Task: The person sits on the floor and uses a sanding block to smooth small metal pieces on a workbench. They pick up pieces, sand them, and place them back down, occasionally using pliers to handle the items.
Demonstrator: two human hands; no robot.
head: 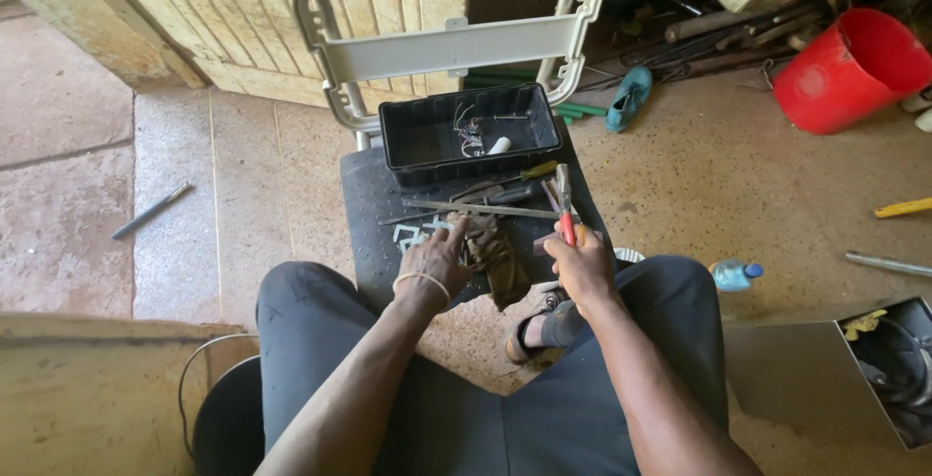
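I sit before a dark chair seat used as a bench. My right hand grips red-handled pliers, jaws pointing away from me. My left hand, a rubber band on the wrist, rests on a brown rag at the seat's front edge, fingers bent over it. A long flat metal file and a yellow-handled screwdriver lie just beyond both hands. A black plastic tray with thin wires and a small white piece stands at the back of the seat.
The chair's grey backrest frame stands behind the tray. A red bucket lies tipped at the right, a blue shoe near it. A plastic bottle, a metal box and a yellow tool are on the right floor; a grey rod is left.
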